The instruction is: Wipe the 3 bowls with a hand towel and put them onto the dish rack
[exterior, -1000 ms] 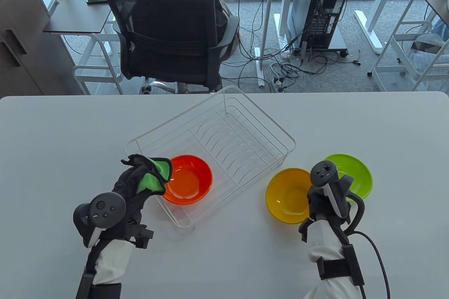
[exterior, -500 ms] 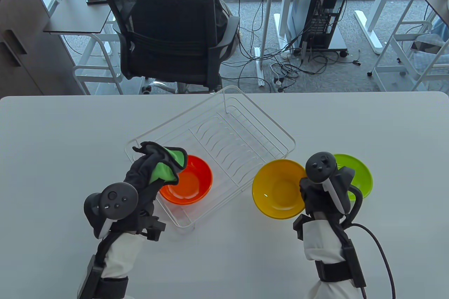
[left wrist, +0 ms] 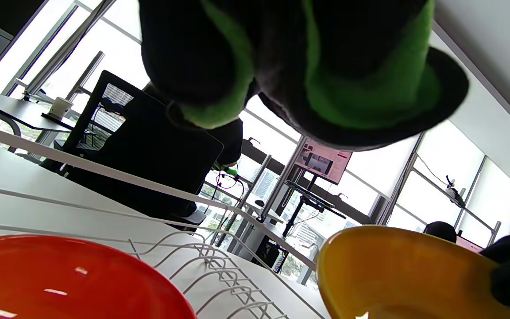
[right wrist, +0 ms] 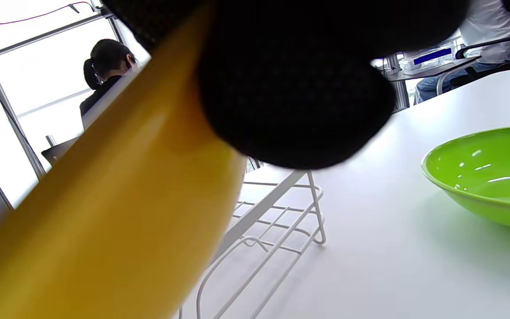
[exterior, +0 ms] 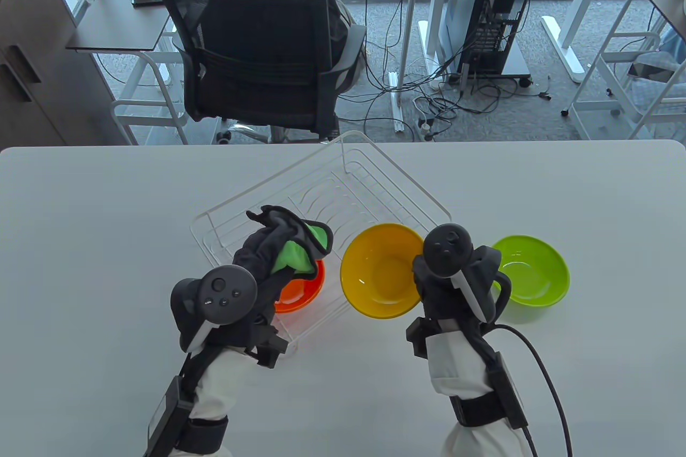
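The right hand (exterior: 455, 285) grips the yellow bowl (exterior: 378, 269) by its near-right rim and holds it clear of the table (exterior: 107, 200), tilted, over the right front edge of the dish rack (exterior: 343, 189). One second ago this bowl rested on the table beside the green bowl (exterior: 530, 269); it has since travelled left and now sits well apart from the green bowl, which has not moved. In the right wrist view the gloved fingers (right wrist: 290, 88) wrap over the bowl's rim, though the view is too close and blurred to show exactly which fingers bear on it.

The left hand (exterior: 268, 259) is closed around the hand towel (exterior: 295, 253), a green cloth with a dark edge, bunched in the fingers. This hand has shifted right and away from the person since the earlier frames and now hovers above the red bowl (exterior: 300, 291), covering most of it in the table view. The red bowl lies inside the rack at its near left corner, unchanged in position.

The towel and the yellow bowl are near each other but apart. Beyond the table stands an office chair (exterior: 257, 50).
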A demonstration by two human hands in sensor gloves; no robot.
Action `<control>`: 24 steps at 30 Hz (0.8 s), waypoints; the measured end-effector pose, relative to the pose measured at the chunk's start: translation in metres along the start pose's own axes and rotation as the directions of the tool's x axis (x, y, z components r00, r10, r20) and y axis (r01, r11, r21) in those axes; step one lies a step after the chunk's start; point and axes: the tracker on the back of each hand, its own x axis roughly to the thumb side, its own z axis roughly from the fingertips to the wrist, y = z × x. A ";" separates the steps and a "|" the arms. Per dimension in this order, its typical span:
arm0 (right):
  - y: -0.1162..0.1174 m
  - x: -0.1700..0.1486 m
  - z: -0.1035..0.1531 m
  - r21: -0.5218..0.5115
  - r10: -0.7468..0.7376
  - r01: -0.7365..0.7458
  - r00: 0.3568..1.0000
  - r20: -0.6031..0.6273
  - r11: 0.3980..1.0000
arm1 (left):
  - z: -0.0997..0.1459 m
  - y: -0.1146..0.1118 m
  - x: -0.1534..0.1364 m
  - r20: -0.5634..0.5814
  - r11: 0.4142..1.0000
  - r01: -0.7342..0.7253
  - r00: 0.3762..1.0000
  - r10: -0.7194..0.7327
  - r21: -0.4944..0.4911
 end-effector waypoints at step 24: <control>0.022 0.060 0.053 -0.140 0.057 -0.023 0.967 0.249 0.990 | 0.011 -0.061 0.032 0.144 0.931 0.345 0.934 -0.327 -0.119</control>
